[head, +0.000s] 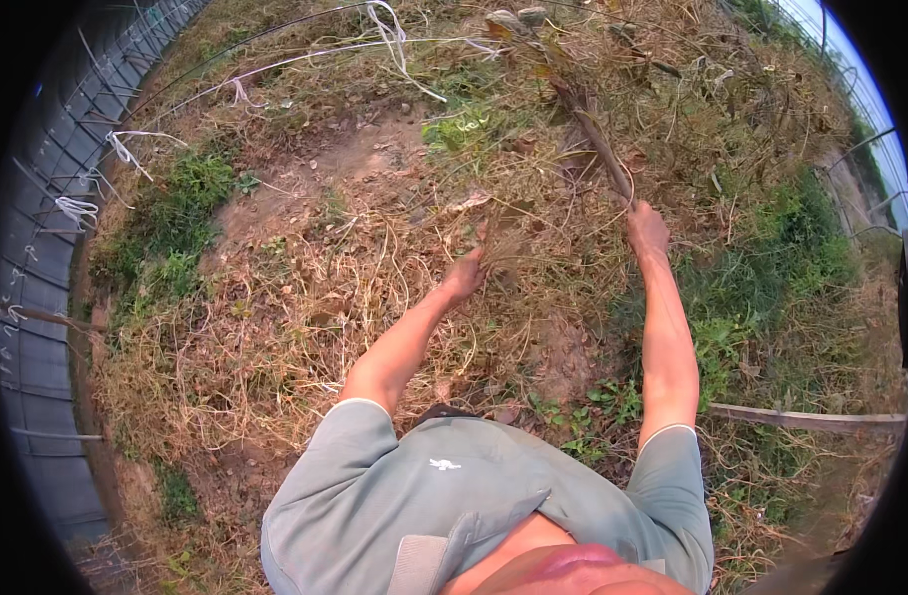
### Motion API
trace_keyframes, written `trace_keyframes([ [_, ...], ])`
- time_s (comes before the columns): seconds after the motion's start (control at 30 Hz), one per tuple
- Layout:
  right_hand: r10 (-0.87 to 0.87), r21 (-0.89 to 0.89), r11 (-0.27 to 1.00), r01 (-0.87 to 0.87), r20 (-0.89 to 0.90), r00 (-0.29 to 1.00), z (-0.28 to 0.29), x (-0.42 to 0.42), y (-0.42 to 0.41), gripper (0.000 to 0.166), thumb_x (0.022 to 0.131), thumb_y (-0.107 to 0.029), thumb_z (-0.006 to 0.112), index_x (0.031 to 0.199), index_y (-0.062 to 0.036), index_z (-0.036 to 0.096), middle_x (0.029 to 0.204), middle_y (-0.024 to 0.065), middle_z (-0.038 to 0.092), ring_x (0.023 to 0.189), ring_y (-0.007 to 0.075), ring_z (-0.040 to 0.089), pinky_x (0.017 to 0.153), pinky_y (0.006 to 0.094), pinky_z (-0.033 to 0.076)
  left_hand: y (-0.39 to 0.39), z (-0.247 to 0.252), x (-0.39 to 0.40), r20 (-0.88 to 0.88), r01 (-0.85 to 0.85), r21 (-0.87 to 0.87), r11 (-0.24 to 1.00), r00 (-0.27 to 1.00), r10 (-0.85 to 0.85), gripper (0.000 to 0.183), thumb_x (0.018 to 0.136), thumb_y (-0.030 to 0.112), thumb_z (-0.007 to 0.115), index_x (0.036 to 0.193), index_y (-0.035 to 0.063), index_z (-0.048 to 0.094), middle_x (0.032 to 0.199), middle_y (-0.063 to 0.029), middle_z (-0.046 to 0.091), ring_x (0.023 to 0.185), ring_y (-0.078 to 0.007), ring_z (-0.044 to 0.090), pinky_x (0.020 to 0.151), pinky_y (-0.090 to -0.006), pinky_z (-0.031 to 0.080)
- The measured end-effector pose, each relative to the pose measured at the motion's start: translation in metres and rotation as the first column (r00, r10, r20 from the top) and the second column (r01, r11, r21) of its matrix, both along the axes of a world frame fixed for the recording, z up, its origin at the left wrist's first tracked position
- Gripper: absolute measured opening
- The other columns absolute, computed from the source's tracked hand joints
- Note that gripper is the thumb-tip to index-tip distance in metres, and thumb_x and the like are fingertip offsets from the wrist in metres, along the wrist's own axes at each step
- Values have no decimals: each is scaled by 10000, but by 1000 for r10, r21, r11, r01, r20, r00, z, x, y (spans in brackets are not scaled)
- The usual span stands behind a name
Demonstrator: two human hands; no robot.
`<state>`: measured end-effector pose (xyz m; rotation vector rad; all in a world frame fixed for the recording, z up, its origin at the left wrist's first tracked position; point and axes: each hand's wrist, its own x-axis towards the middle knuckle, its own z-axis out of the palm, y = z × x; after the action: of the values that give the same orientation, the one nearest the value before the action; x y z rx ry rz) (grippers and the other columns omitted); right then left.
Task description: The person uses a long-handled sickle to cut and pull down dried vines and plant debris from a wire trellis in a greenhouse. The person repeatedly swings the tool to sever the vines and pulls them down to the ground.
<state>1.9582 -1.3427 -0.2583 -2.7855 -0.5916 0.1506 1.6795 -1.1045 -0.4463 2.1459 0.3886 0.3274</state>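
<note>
My right hand (649, 229) grips the lower end of a wooden stick (601, 149), which slants away up and to the left. Dry vines and leaves tangle around the stick's far part, with a few melon-like fruits (532, 16) near the top. Left of it, my left hand (465, 274) reaches over a bed of withered vines (383, 260). Thin dry stems lie at its fingers; blur hides whether they are held.
White strings (394, 44) hang from a line across the top. At the left runs a dark sheet wall (41, 439) with metal rods. Green weeds (178, 201) grow at both sides. A wooden pole (811, 418) lies at the right.
</note>
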Motion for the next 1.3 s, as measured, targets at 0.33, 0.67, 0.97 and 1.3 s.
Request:
trace_keyframes([
  [0.33,487,65,836,-545,367,792,57,-162,55,341,949,-402,583,952,-62,563,720,171,676,651,349,693,527,454,542,1,-76,-13,-268,224,47,974,942,-203,723,930,274,561,1526,43,221,1473,-262,411,1371,-397,400,1141,-412,335],
  [0.67,-74,-91,992,90,161,984,-3,-16,-38,520,936,-559,545,978,-44,607,851,190,699,806,354,699,642,473,554,47,-57,4,-158,47,213,976,987,-13,450,900,234,666,1262,10,519,1099,-232,661,1040,-379,637,883,-469,491],
  [0.97,-245,442,846,299,-176,953,-122,-199,-76,592,966,-592,475,1114,-40,629,861,259,667,853,480,638,719,541,484,79,79,36,-209,240,-209,948,936,-283,657,800,541,750,1111,-33,675,904,-138,719,849,-205,644,754,-333,497],
  [1.3,-128,459,872,167,-116,985,-90,-268,-88,473,959,-504,561,1102,-66,667,702,174,636,673,338,648,627,417,472,118,158,245,259,271,-605,749,956,-138,687,960,412,583,1503,54,363,1516,-144,417,1371,-254,414,1134,-384,311],
])
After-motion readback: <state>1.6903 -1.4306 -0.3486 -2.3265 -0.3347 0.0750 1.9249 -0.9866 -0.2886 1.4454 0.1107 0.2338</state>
